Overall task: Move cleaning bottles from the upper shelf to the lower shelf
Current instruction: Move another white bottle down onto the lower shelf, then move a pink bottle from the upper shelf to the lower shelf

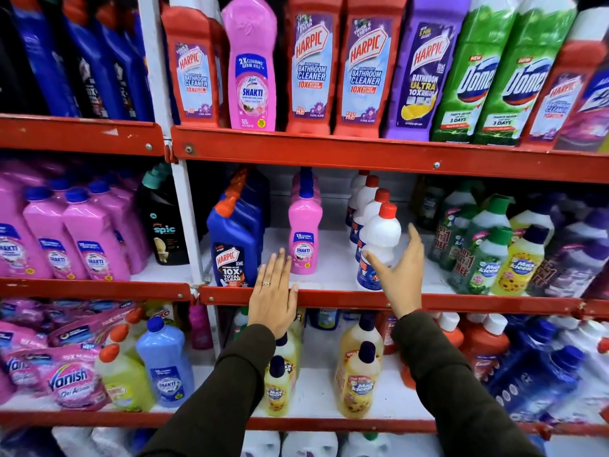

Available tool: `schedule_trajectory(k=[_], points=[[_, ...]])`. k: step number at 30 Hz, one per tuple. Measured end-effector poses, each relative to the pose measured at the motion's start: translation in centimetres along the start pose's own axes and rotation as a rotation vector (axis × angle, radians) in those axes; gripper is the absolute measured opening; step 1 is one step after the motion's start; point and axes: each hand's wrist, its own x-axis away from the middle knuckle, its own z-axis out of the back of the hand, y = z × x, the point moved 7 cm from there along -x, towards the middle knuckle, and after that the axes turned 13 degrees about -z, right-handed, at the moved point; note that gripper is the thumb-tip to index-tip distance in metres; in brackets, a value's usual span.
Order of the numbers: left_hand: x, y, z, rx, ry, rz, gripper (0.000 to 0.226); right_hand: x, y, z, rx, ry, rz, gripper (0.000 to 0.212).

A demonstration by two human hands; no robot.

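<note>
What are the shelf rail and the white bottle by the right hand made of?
Shelf rail: looks like red painted metal, with screw heads and chipped paint. White bottle: probably opaque plastic, smooth with a soft sheen, under a red cap. Right hand is open beside it.

"Harpic Bathroom Cleaner" on red bottle [308, 70]; "Shakti" on pink bottle [252, 77]; "Vanish" on pouch [71, 379]

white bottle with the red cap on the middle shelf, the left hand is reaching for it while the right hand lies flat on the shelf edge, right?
Not quite: the hands are swapped. In the head view the right hand is open around the white bottle on the middle shelf, while the left hand lies flat on the shelf edge.
</note>
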Motion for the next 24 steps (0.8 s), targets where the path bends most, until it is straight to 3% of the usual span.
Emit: schedule_trajectory(k=[4,7,14,18,24], points=[[-0.8,0.8,3.5,-0.003,0.183,-0.050,0.068,2.6,-3.6,0.1,0.279,0.207,0.287,0.082],[-2.4,1.1,7.3,-0.044,0.293,-0.068,0.068,3.7,-7.4,-1.2,0.415,0.248,0.440,0.078],[-6.3,-1.4,18.3,-0.082,0.521,-0.078,0.068,4.6,-18.3,-3.0,0.340,0.296,0.687,0.074],[-8.4,-4.3,23.6,-0.106,0.590,-0.058,0.068,4.3,-24.5,-4.2,0.260,0.241,0.729,0.071],[-9.9,-8.0,25.4,-0.179,0.535,-0.012,0.067,2.5,-31.8,-7.9,0.067,-0.076,0.594,0.071]])
